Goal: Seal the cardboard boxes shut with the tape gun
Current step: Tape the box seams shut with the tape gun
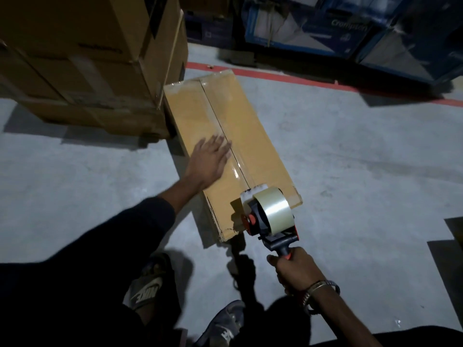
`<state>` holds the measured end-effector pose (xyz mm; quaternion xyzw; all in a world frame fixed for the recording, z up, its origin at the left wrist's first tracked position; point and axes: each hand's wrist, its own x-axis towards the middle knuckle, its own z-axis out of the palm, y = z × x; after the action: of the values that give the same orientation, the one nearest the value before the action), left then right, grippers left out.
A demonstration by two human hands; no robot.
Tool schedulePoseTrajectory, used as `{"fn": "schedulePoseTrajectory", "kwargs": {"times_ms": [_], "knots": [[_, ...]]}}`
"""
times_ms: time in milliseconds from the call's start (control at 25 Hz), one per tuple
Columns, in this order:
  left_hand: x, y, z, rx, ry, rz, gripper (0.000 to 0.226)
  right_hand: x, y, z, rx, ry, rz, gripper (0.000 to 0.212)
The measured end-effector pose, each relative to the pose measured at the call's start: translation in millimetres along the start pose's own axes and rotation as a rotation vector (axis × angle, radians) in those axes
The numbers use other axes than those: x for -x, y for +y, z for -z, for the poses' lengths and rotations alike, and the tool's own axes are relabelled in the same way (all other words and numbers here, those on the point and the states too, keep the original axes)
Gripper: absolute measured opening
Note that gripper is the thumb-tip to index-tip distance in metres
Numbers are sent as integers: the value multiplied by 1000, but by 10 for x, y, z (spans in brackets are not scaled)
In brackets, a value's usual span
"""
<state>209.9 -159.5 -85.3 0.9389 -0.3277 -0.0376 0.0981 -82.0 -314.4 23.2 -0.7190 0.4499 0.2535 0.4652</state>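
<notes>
A long flat cardboard box lies on the grey floor, running away from me, with clear tape along its centre seam. My left hand rests flat on the box's left flap with straight fingers, blurred at the tips. My right hand grips the red-and-black handle of the tape gun. The gun carries a roll of clear tape, and its head sits at the near end of the seam, by the box's near edge.
Large stacked brown cartons stand at the left, touching the box's far left corner. Blue printed cartons line the back behind a red floor line. My shoes are below the box. A dark object pokes in at the right edge.
</notes>
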Motion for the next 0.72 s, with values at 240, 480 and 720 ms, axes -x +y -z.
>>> {"fn": "schedulePoseTrajectory", "kwargs": {"times_ms": [240, 480, 720], "knots": [[564, 568, -233, -16, -43, -168, 69, -24, 69, 25, -14, 12, 34, 31], [634, 539, -140, -81, -49, -188, 73, 0, 176, 119, 118, 21, 37, 24], [617, 603, -170, -12, 34, -134, 55, 189, 592, 235, 137, -18, -134, 19]]}}
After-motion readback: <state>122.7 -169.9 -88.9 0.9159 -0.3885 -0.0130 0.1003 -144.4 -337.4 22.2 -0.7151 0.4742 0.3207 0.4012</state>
